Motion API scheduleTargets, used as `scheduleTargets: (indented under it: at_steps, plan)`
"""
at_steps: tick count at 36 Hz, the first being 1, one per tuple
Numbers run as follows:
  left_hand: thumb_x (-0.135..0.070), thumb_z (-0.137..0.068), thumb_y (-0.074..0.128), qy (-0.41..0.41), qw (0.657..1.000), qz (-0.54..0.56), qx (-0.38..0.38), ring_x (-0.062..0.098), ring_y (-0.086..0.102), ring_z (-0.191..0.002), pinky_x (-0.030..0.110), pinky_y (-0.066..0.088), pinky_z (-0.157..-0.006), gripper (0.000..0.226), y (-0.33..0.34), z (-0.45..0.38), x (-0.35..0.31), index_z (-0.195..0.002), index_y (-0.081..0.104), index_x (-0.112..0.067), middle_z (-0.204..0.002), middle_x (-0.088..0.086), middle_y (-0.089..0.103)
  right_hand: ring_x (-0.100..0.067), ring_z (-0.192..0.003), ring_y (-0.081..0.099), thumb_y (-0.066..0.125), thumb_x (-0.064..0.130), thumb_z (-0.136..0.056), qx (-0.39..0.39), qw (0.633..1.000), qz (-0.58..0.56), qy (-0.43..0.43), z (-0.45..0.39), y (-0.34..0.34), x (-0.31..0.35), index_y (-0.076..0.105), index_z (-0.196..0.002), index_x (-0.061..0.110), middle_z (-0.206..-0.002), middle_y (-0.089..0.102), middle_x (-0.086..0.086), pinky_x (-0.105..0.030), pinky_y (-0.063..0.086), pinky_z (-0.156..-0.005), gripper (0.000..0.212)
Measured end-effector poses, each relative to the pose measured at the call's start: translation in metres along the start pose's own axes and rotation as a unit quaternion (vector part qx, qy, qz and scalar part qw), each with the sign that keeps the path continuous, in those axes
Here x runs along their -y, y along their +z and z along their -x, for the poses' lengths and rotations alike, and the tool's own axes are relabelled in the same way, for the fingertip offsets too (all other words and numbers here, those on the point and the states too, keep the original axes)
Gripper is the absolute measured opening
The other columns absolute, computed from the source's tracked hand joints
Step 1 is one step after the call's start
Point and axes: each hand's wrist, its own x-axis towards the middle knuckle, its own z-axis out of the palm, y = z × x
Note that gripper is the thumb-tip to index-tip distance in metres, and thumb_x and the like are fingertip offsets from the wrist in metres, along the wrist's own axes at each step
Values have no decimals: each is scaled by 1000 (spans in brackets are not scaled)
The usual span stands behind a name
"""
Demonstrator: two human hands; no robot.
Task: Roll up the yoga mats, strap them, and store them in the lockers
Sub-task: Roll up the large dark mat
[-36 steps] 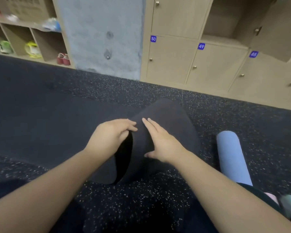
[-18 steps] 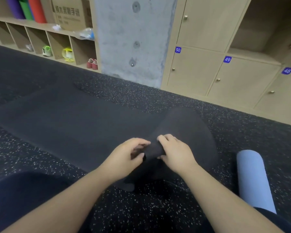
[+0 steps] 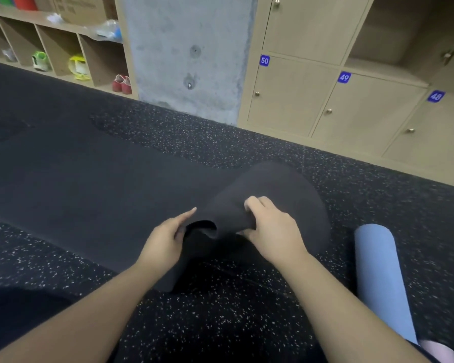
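Because the black mat (image 3: 270, 200) is soft and bendy, my right hand (image 3: 270, 226) pinches its curled end at 12 o'clock; my left hand (image 3: 163, 242) rests flat beside, fingers straight. I think gripping both corners rolls it tight

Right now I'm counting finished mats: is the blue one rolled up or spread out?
Rolled up. The blue mat lies on the floor as a cylinder, its round end showing. No strap is visible.
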Motion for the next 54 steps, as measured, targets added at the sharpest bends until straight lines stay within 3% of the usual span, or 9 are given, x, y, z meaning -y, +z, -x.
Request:
scheduleTargets:
  at_steps: [7, 13, 20, 24, 28, 32, 38, 46, 54]
  plan:
    - [0, -99, 40, 66, 996, -48, -27, 10, 51, -95, 10, 32, -78, 51, -4, -11, -2, -135, 54, -35, -100, -5, 51, -29, -133, 34, 79, 35, -78, 69, 997, -4, -26, -1, 0, -4, -10, -148, 52, -160, -4, 19, -38, 43, -97, 115]
    - [-4, -99, 46, 114, 993, -12, -4, 9, 57, -101, 3, 36, -81, 44, -1, 3, -10, -132, 57, -31, -104, -6, 59, -26, -149, -16, 83, 35, -73, 87, 993, 78, -35, -10, 8, -1, -22, -148, 42, -159, -22, 16, -53, 7, -120, 130]
    - [-1, -97, 49, 124, 992, 20, -11, -7, 54, -103, 1, 33, -88, 48, -25, 4, -12, -129, 59, -35, -105, -18, 61, -22, -149, -12, 72, 6, -75, 195, 980, 42, -29, -9, 6, 9, -24, -148, 40, -157, -26, 18, -43, 20, -118, 125]
    - [-3, -97, 51, 144, 988, 35, 33, -10, 52, -115, 5, 35, -97, 48, -28, 10, -16, -130, 57, -37, -118, -19, 63, -28, -140, 19, 83, 26, -73, 90, 994, 47, -40, -14, 8, 6, -1, -151, 46, -154, 16, 15, -41, 44, -97, 116]
    - [-5, -94, 55, 108, 989, 63, 84, -10, 49, -121, 14, 37, -104, 57, -26, 14, -11, -128, 51, -50, -130, -25, 57, -27, -124, 44, 62, 22, -90, -28, 998, 56, 9, -20, 14, 4, 47, -136, 39, -129, 54, 12, -34, 45, -83, 52]
    - [-18, -91, 65, 49, 992, 69, 97, -23, 45, -110, 0, 33, -94, 52, -30, 13, 3, -130, 48, -48, -128, -27, 50, -21, -94, 61, 51, 13, -89, -50, 996, 58, 41, -19, 23, 8, 63, -120, 39, -113, 65, 10, -28, 44, -69, 41]
    - [-30, -88, 69, -85, 986, -21, 143, 10, 56, -115, 23, 42, -90, 59, -11, 10, 44, -140, 42, -32, -123, -14, 59, -24, -98, 61, 46, 13, -91, -55, 997, 14, 54, -19, 19, 2, 63, -122, 37, -117, 64, 7, -30, 42, -73, 42]
    - [-41, -103, 29, -220, 966, -114, 73, 30, 61, -95, 40, 52, -82, 44, -1, -1, 73, -146, 32, -37, -117, 8, 62, -29, -97, 60, 45, 8, -91, -71, 995, -9, 64, -9, 14, 2, 56, -129, 35, -124, 57, 6, -34, 45, -77, 48]
    - [-21, -103, 42, -112, 993, 0, -36, 24, 52, -120, 27, 37, -91, 34, -22, -5, 34, -133, 57, -16, -127, 3, 60, -30, -126, 45, 52, 6, -94, -112, 987, -51, 106, -8, 4, -6, 36, -147, 28, -143, 43, -4, -49, 41, -101, 60]
